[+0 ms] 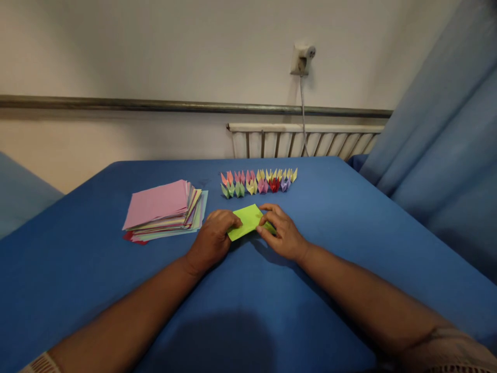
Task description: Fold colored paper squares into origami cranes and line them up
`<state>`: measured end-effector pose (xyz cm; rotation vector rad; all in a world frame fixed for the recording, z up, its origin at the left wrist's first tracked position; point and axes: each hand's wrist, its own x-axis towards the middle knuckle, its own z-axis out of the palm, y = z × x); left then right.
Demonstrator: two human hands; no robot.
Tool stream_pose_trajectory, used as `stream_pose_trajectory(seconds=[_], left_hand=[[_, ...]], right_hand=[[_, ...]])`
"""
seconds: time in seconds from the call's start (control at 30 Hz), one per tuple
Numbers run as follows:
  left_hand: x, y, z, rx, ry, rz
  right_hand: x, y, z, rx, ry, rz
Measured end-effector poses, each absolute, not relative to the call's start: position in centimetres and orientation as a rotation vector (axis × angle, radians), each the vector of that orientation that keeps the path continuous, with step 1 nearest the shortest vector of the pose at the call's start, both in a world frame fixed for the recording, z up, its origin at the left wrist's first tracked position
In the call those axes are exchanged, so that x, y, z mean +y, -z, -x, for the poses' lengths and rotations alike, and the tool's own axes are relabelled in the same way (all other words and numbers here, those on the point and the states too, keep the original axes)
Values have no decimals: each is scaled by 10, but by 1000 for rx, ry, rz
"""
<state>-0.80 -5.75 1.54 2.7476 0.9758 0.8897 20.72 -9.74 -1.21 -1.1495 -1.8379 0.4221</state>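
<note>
A lime-green sheet of origami paper (245,220) is held between my two hands, tilted just above the blue table. My left hand (215,233) grips its left end, thumb on top. At the right end, the thumb and fingers of my right hand (284,233) pinch the paper, and part of it shows behind those fingers. The underside of the sheet is hidden. Just beyond it stand two rows of small folded paper cranes (263,185) in pink, yellow, green, red and purple.
Left of my hands lies a thick stack of coloured paper (157,204), pink on top. Blue cloth covers the table (233,311). Behind it are a wall rail (155,105), a radiator (287,140) and a socket with a plugged-in cable (301,59). A blue curtain (446,129) hangs at right.
</note>
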Motion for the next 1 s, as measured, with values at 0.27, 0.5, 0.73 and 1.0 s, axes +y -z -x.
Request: stream_pose_trajectory(seconds=[0.27,0.5,0.73,1.0], left_hand=[[-55,-12,6,596,-828,-2821],[-41,-11,13,838,-463,-2880],[-34,-13,21,969,-302,-2876],[-56,-26,13,978,-473,-2910]], right_hand=[[-68,38,-215,-1382,-914,1202],[-61,48,-224,-1381,-707,1501],[-59,48,-227,-1422,-613,1620],[-62,45,-226,-1457,-560,1627]])
